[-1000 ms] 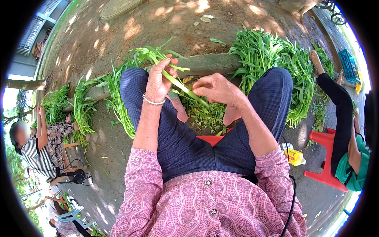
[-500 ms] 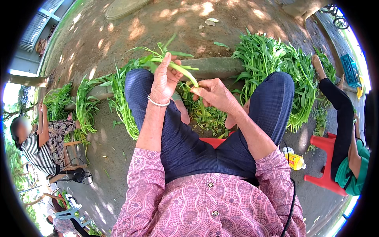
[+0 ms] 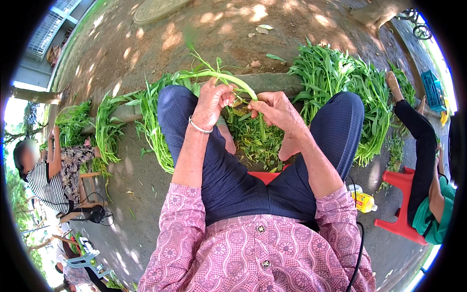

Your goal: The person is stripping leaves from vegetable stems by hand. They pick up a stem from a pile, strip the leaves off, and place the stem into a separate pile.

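Note:
Between my hands a pale green water spinach stalk [image 3: 242, 83] arches above my knees, its leafy end pointing left. My left hand [image 3: 214, 104], with a white bangle at the wrist, has curled fingers pinching at the stalk and its thin side shoots. At the stalk's thick right end, my right hand [image 3: 279, 113] grips with thumb and forefinger. Another piece of green stem [image 3: 262, 129] shows just below the right fingers; whether it is attached I cannot tell. Plucked leaves and trimmings [image 3: 250, 146] lie in a heap on the ground between my feet.
A large pile of water spinach [image 3: 340, 92] lies by my right knee, with bunches [image 3: 153, 126] to the left along a stone kerb [image 3: 272, 83]. A yellow-labelled bottle [image 3: 364, 202] and red stool [image 3: 401, 204] are at right. Other people sit on both sides. A blue crate [image 3: 432, 91] stands far right.
My left fingers have curled in from a flatter, upright pose. The stalk now arches higher, and my right hand has shifted slightly right. A stem piece now shows beneath it.

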Demonstrator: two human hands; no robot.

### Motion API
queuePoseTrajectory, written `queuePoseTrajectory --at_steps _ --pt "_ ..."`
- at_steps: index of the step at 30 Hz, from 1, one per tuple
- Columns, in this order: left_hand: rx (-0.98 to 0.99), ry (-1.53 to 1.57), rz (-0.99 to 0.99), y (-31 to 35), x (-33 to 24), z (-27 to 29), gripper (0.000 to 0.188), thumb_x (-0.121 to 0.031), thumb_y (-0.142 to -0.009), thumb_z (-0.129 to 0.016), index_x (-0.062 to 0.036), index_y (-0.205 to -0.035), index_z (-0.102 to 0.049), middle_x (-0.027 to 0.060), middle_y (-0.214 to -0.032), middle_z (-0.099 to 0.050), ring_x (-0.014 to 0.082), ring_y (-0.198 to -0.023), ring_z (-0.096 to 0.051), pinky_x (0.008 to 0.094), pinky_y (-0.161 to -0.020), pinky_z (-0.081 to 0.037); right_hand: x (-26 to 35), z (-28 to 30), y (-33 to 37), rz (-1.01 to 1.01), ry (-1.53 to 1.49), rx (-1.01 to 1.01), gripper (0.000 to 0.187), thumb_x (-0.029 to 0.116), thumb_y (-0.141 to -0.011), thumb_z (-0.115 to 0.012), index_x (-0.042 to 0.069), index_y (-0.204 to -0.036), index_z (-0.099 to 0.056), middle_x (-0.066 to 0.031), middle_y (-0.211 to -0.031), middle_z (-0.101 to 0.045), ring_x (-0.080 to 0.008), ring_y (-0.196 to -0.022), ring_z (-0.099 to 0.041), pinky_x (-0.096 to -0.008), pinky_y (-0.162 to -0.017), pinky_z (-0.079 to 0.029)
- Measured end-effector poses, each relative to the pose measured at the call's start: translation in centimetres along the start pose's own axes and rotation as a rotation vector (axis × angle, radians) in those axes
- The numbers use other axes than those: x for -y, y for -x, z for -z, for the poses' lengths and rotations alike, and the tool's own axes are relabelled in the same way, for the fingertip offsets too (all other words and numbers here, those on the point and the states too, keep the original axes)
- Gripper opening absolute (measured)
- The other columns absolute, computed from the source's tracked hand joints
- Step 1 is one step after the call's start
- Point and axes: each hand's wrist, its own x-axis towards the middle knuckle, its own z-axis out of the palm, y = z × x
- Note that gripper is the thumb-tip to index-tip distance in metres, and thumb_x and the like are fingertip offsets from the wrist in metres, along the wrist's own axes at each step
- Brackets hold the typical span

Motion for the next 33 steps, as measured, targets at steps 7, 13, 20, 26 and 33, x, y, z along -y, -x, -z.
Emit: queuePoseTrajectory --at_steps 7,13,20,26,33 --pt "-0.375 -0.881 -0.152 -0.1 0.3 -0.2 0.069 -0.001 -0.072 -0.058 0.0076 -0.136 -0.035 0.0101 -0.062 -0.059 0.0206 -0.056 -0.058 0.0343 -0.058 -0.048 0.4 1.5 0.0 0.074 0.066 -0.068 0.024 0.023 -0.091 -0.058 0.001 -0.087 -0.067 0.001 -0.068 -0.063 -0.0033 -0.047 -0.044 -0.0211 -0.042 -0.035" --pt "-0.511 -1.116 -0.175 -0.5 1.6 2.9 0.021 -0.004 -0.071 -0.057 0.0061 -0.088 -0.063 0.0159 -0.064 -0.062 0.0244 -0.065 -0.066 0.0368 -0.063 -0.052 1.3 4.3 0.3 0.149 -0.005 -0.259 0.021 0.019 -0.092 -0.058 0.001 -0.088 -0.067 -0.0002 -0.066 -0.064 -0.0037 -0.049 -0.046 -0.0214 -0.043 -0.037" --pt "-0.352 0.005 0.077 1.1 0.5 3.2 0.012 -0.004 -0.082 -0.062 0.0032 -0.091 -0.06 0.0075 -0.074 -0.063 0.0145 -0.056 -0.061 0.027 -0.052 -0.052 1.1 5.6 0.1 0.183 -0.194 -0.323 0.025 0.021 -0.093 -0.058 -0.003 -0.095 -0.065 -0.0023 -0.07 -0.063 -0.0032 -0.045 -0.043 -0.0194 -0.041 -0.035" --pt "0.05 0.203 0.015 1.4 0.2 0.6 0.013 -0.008 -0.087 -0.062 -0.0019 -0.098 -0.062 0.0084 -0.085 -0.063 0.0134 -0.062 -0.056 0.0309 -0.061 -0.048 -0.1 4.0 -0.7 0.168 0.05 -0.277 0.019 0.017 -0.09 -0.06 -0.001 -0.087 -0.065 -0.0024 -0.067 -0.063 -0.0048 -0.047 -0.047 -0.0213 -0.042 -0.038" --pt "0.061 0.098 -0.046 1.5 0.0 -2.1 0.011 -0.009 -0.088 -0.061 0.0014 -0.091 -0.062 0.0075 -0.078 -0.062 0.0122 -0.057 -0.054 0.0288 -0.055 -0.047 -0.2 -0.7 -0.3 0.178 0.082 -0.098 0.022 0.015 -0.092 -0.052 -0.004 -0.086 -0.061 -0.0029 -0.063 -0.06 -0.008 -0.05 -0.055 -0.0251 -0.048 -0.045"
